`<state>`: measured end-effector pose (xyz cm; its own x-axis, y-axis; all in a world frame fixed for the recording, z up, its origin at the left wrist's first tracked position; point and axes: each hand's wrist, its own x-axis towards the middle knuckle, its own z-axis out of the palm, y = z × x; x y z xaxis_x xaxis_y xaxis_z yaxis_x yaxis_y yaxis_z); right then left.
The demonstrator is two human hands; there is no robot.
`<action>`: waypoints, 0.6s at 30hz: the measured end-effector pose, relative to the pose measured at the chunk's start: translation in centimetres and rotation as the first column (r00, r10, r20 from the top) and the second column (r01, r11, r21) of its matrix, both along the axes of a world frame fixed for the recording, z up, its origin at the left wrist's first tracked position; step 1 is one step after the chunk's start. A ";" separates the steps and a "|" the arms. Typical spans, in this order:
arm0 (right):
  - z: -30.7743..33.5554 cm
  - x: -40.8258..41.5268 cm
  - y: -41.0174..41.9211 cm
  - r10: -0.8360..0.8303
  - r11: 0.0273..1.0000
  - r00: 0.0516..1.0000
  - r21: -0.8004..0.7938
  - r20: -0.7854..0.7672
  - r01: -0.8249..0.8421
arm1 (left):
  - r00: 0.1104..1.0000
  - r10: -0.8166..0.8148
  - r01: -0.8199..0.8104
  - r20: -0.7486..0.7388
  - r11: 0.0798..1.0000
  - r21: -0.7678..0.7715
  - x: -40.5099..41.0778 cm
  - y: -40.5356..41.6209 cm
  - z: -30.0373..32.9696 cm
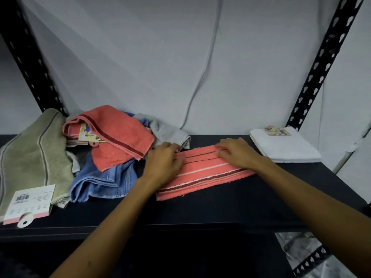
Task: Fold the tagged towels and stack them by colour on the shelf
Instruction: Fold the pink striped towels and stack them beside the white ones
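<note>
Hands flat on the folded coral towel (202, 173), left hand (163, 160) and right hand (237, 152) fingers straight, pressing its far edge.

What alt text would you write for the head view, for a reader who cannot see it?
Two hands, left and right, press flat on a folded coral towel on a black shelf. A pile of unfolded towels lies left; a folded white towel lies right.

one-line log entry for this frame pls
step: folding coral towel | left hand: pressing it | right hand: pressing it | white towel: folded, right | pile: unfolded, left
</note>
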<state>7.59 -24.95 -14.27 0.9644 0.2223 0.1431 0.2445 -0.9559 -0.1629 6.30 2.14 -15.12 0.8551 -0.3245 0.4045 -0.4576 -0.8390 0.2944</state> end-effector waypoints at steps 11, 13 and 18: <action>-2.4 -0.3 -0.4 0.057 0.986 0.993 -0.151 -0.103 -0.072 | 0.930 -0.150 0.262 -0.336 0.912 0.317 0.0 -0.3 -2.0; -2.4 -0.5 -0.2 0.109 0.985 0.990 -0.142 0.085 -0.096 | 0.957 -0.231 0.271 -0.177 0.929 0.254 -0.3 -0.1 -1.9; -1.9 -3.0 2.0 0.328 0.944 0.853 -0.100 0.406 -0.315 | 0.940 -0.340 0.326 0.035 0.922 0.209 -2.5 1.2 -1.7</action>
<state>4.61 -22.93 -16.14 0.6932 0.5199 0.4992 0.5775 -0.8150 0.0470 3.80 3.39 -16.79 0.6562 -0.6645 0.3574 -0.7337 -0.6726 0.0967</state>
